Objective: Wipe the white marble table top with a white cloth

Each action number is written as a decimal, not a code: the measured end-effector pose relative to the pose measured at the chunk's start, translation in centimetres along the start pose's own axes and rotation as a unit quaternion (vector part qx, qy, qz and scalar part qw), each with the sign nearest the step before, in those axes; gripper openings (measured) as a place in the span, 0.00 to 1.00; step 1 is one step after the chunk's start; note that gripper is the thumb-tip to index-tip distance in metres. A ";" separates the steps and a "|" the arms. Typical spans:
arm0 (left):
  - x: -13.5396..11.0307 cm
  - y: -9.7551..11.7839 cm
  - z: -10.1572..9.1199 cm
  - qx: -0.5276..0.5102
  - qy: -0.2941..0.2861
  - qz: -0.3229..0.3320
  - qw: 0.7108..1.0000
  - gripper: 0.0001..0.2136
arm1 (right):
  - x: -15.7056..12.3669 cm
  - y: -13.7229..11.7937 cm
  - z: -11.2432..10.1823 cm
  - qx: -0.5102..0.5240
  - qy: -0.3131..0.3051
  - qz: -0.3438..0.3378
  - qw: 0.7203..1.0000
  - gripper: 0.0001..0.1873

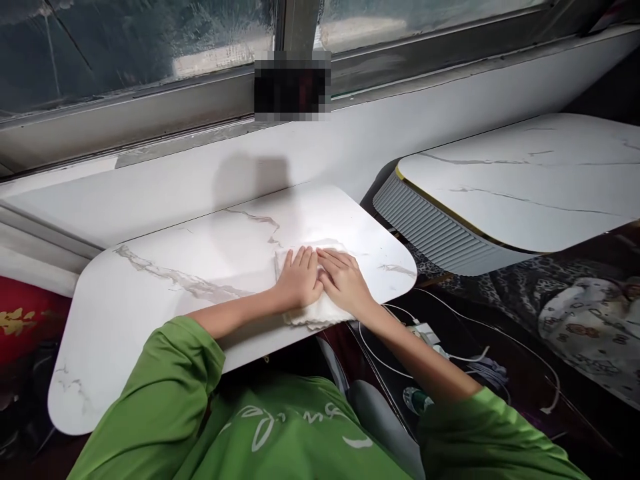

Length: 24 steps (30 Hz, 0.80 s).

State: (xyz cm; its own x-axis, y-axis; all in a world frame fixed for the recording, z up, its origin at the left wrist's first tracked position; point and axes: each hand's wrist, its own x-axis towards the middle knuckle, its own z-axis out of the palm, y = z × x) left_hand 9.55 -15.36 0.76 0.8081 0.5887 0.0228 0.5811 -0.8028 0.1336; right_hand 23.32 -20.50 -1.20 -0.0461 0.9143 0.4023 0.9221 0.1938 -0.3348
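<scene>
A folded white cloth [320, 312] lies on the right part of a white marble-patterned table [165, 280]. My left hand [299, 277] rests flat on the cloth, fingers stretched out and close together. My right hand [344, 280] lies flat beside it on the same cloth, fingers extended, touching the left hand. Both hands press down on the cloth and hold nothing. Green sleeves cover my upper arms.
A second marble-topped table [525, 187] with a ribbed grey side stands at the right. A window sill [200, 167] and window run along the back. White cables and a charger [425, 331] lie on the dark floor at the right. A red cushion [25, 320] sits at the left.
</scene>
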 end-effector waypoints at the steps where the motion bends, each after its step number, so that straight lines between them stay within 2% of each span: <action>1: 0.7 -0.7 -0.1 -0.008 -0.001 -0.010 1.000 0.28 | 0.9 0.2 0.7 0.000 0.004 0.004 1.000 0.24; 5: 3.8 -4.6 -0.2 -0.020 0.026 -0.035 0.999 0.28 | 5.5 0.8 3.4 -0.005 0.017 0.018 1.000 0.24; 10: 7.3 -10.6 -0.8 -0.026 0.049 -0.078 0.995 0.26 | 13.2 1.3 6.2 0.005 0.008 0.021 1.000 0.23; 14: 8.3 -13.5 -1.3 -0.029 0.066 -0.139 0.988 0.25 | 17.3 1.1 7.7 0.012 -0.015 -0.015 1.000 0.23; 16: 7.8 -13.8 -1.2 -0.025 0.072 -0.150 0.986 0.25 | 17.7 0.8 8.2 0.012 -0.020 -0.027 0.999 0.24; 19: 5.8 -13.1 -0.8 -0.009 0.085 -0.153 0.985 0.25 | 16.4 0.1 8.5 0.027 -0.020 -0.032 0.999 0.25; 24: -0.1 -10.1 -0.5 0.022 0.085 -0.123 0.989 0.26 | 10.5 -3.0 7.5 0.045 -0.030 -0.031 0.998 0.26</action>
State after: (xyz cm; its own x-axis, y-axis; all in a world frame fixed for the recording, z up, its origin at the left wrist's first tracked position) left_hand 3.55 -7.25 -0.12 0.6160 0.7712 0.1608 0.7647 -0.6344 0.1133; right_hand 17.16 -8.82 -2.34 -0.1275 0.9186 0.3741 0.8789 0.2795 -0.3866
